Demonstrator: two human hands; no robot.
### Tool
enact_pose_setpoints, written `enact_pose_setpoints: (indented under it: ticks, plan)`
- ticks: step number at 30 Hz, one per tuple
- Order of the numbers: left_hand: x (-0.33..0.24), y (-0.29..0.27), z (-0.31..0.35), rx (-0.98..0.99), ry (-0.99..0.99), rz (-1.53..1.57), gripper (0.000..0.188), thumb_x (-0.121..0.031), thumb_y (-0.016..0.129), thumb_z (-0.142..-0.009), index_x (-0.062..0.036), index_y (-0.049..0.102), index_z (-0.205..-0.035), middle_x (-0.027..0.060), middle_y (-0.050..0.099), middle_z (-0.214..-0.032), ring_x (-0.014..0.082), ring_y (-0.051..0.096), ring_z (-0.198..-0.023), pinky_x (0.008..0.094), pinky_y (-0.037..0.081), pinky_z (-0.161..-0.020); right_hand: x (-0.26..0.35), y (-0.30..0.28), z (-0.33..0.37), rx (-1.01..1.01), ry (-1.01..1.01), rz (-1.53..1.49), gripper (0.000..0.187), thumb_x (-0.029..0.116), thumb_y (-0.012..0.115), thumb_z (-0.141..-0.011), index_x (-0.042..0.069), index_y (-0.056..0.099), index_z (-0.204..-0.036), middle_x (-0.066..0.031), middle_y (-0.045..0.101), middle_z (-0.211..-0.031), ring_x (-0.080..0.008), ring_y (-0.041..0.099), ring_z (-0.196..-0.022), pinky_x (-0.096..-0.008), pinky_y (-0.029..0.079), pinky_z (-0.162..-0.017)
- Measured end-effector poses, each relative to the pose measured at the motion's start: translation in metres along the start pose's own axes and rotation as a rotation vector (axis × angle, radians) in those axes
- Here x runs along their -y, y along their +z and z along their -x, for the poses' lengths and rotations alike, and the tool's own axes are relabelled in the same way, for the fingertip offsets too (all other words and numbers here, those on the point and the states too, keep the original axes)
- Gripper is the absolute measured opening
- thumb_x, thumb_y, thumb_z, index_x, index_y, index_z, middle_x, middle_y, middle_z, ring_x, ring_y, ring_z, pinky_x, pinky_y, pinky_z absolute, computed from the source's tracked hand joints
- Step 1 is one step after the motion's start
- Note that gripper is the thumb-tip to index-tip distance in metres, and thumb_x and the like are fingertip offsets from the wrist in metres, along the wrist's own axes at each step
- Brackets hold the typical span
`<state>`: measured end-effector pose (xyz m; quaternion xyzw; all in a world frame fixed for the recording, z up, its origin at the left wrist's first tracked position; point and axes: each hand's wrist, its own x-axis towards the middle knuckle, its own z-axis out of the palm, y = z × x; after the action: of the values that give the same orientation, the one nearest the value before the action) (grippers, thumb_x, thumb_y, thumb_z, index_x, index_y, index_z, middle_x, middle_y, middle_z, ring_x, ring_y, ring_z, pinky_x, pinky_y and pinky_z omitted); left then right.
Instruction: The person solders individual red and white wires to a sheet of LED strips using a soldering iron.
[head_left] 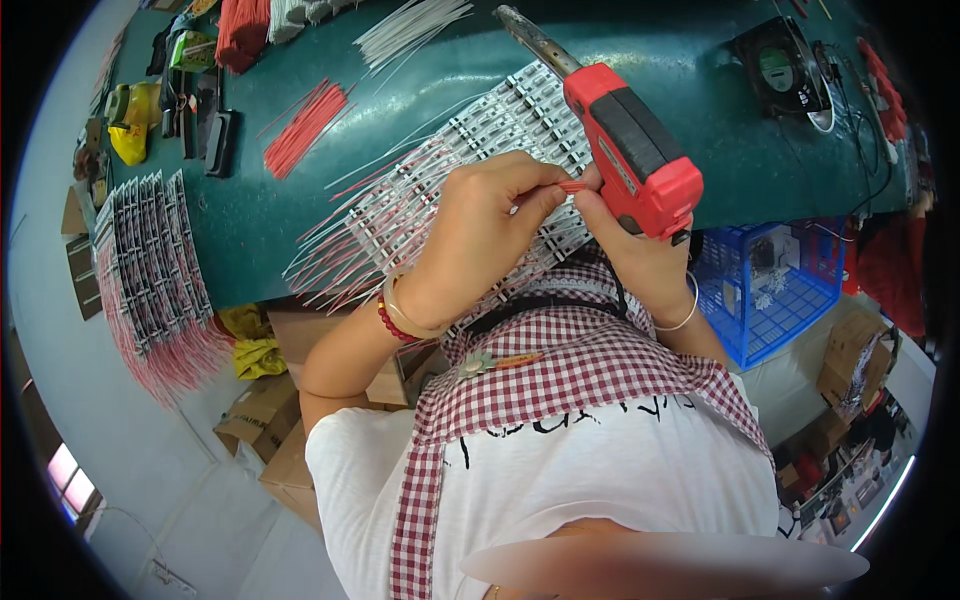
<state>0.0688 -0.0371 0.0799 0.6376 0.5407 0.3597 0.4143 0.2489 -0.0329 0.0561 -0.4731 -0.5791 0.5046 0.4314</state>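
My left hand [490, 220] is closed, its thumb and forefinger pinching a short bundle of thin red wires [572, 187]. The other end of the bundle meets the fingertips of my right hand [640, 255], also closed. Over the right hand, a red and black heat gun [635, 140] angles its long metal nozzle toward the far side. Whether my right palm bears the gun is hidden. Beneath both hands lies a panel of small grey-and-black modules [430, 190] in rows, with red and white wires trailing off its left side.
The green table [270, 220] carries loose red wires [308, 125] and white wires [410, 35]. A second wired panel [155, 260] hangs over its left edge. A black fan-like device [785, 68] sits far right. A blue plastic crate [740, 300] stands right, cardboard boxes [260, 415] lower left.
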Motion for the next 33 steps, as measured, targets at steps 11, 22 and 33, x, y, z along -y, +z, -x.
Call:
enact_pose_setpoints:
  ticks: [11, 22, 33]
  plan:
    - [-0.01, 0.001, 0.006, 0.091, -0.256, 0.156, 0.013, -0.003, 0.066, -0.089, 0.0057, 0.07, -0.098, 0.0092, 0.072, -0.085, 0.0111, 0.068, -0.076, 0.0223, 0.053, -0.067, 0.011, -0.016, -0.014, 0.126, 0.248, -0.348, 0.046, 0.012, 0.075, -0.084, -0.004, 0.054, -0.122, -0.006, 0.061, -0.081, -0.0109, 0.059, -0.069, -0.0238, 0.048, -0.063]
    - [-0.005, 0.005, 0.006, 0.106, -0.208, 0.193, 0.015, -0.005, 0.066, -0.09, 0.0062, 0.069, -0.1, 0.0098, 0.071, -0.085, 0.0118, 0.068, -0.076, 0.0235, 0.055, -0.067, 0.006, -0.018, -0.015, 0.169, 0.369, -0.335, 0.048, 0.013, 0.077, -0.083, -0.004, 0.054, -0.122, -0.0064, 0.062, -0.086, -0.0101, 0.059, -0.069, -0.0233, 0.047, -0.061]
    - [0.063, -0.042, -0.013, -0.252, 0.283, -0.637, 0.012, 0.001, 0.066, -0.077, -0.0027, 0.066, -0.089, 0.0097, 0.058, -0.079, 0.0275, 0.059, -0.074, 0.037, 0.049, -0.064, 0.005, -0.049, 0.004, 0.081, 0.252, -0.457, 0.057, 0.039, 0.063, -0.094, -0.005, 0.048, -0.126, -0.0095, 0.058, -0.079, -0.0137, 0.056, -0.064, -0.0272, 0.046, -0.056]
